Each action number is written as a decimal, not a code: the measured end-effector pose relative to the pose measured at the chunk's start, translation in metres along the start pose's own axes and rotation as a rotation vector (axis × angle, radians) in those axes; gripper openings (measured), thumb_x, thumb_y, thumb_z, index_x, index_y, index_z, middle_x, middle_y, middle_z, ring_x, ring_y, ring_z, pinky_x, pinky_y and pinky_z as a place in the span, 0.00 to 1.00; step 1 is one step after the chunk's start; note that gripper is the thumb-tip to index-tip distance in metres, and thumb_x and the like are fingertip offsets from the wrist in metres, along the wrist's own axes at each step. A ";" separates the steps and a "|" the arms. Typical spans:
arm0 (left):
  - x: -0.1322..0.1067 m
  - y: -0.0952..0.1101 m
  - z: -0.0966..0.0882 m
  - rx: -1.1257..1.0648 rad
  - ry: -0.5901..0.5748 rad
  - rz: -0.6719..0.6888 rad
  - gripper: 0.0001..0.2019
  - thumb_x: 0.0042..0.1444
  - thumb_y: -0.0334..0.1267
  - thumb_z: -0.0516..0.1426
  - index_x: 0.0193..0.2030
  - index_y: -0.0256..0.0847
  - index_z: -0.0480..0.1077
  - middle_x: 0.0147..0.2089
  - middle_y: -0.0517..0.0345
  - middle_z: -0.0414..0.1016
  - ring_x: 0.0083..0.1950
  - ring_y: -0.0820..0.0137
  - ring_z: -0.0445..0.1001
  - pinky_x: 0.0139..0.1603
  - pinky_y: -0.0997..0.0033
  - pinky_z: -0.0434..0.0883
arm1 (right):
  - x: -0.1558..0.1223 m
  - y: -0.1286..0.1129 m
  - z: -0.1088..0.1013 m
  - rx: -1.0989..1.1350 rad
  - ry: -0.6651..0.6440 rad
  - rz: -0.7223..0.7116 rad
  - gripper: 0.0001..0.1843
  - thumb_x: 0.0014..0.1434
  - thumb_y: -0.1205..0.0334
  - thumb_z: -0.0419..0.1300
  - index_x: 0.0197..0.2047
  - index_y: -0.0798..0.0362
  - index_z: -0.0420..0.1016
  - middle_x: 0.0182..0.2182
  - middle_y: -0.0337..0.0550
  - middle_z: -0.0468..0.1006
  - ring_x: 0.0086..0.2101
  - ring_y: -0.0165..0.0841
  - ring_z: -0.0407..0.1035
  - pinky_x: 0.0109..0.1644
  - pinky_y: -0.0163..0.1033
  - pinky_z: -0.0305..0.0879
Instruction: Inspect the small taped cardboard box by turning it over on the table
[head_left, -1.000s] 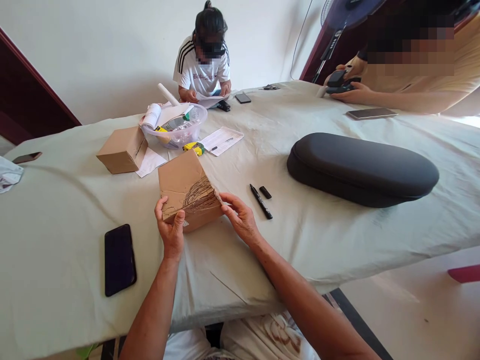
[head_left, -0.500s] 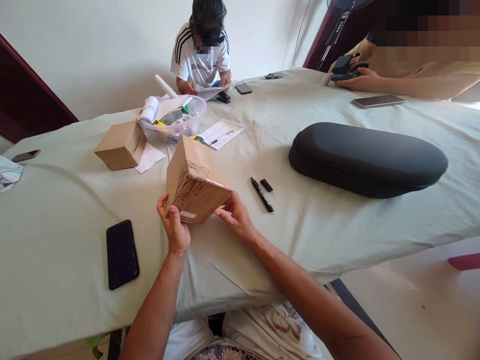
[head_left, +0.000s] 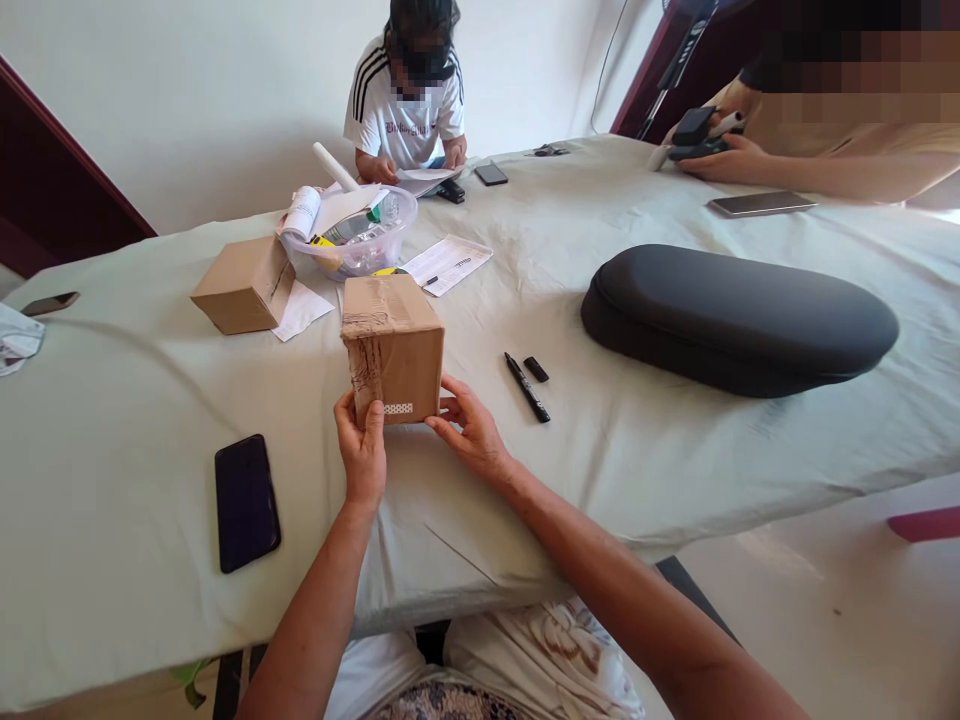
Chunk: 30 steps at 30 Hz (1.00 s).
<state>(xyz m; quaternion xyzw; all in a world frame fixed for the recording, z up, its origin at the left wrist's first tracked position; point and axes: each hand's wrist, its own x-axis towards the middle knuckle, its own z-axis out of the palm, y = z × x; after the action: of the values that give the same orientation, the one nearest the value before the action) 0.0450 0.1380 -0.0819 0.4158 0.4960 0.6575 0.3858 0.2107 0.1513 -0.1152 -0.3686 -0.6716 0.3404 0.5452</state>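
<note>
Between my hands is a brown cardboard box (head_left: 409, 360) with dark scribbled lines near its left edge and a small white printed patch low on its front. My left hand (head_left: 364, 450) grips its lower left corner, thumb on the front face. At the lower right corner, my right hand (head_left: 469, 430) holds the box between thumb and fingers; some fingertips are hidden behind it. Right of the box lie an uncapped black marker (head_left: 527, 387) and its black cap (head_left: 536, 369). A dark phone (head_left: 247, 503) rests left of my left hand.
Behind stand a second cardboard box (head_left: 238, 290) and a translucent basin (head_left: 401, 230) full of items, with a printed sheet (head_left: 450, 264) beside it. A long black case (head_left: 739, 320) lies at right. One person reads papers across the table; another holds a dark device (head_left: 697, 140) at far right.
The cardboard box has turned in my hands from tilted and cornerwise to nearly upright, its front facing me. My left hand has shifted slightly right with it.
</note>
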 end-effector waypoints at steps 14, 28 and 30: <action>-0.006 -0.003 0.004 0.367 -0.106 0.150 0.56 0.42 0.53 0.72 0.72 0.44 0.46 0.73 0.37 0.56 0.73 0.52 0.60 0.70 0.53 0.61 | -0.002 -0.005 -0.003 0.106 0.086 -0.008 0.25 0.67 0.48 0.58 0.65 0.38 0.64 0.58 0.49 0.68 0.45 0.36 0.76 0.45 0.45 0.80; -0.003 -0.001 0.003 0.234 -0.170 0.109 0.47 0.50 0.47 0.69 0.72 0.47 0.51 0.70 0.43 0.64 0.68 0.57 0.67 0.67 0.57 0.66 | -0.001 -0.002 -0.004 0.143 0.103 -0.006 0.24 0.66 0.50 0.60 0.64 0.36 0.65 0.58 0.48 0.67 0.46 0.37 0.75 0.47 0.48 0.79; -0.002 -0.002 0.002 0.217 -0.176 0.094 0.45 0.51 0.48 0.68 0.72 0.47 0.52 0.70 0.44 0.64 0.69 0.57 0.67 0.67 0.57 0.67 | 0.000 -0.003 -0.005 0.143 0.121 -0.013 0.24 0.66 0.49 0.59 0.64 0.37 0.65 0.57 0.48 0.68 0.45 0.37 0.75 0.46 0.48 0.79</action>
<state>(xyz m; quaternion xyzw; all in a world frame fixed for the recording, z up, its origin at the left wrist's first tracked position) 0.0480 0.1370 -0.0838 0.5339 0.5082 0.5784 0.3495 0.2154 0.1502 -0.1121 -0.3444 -0.6138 0.3608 0.6119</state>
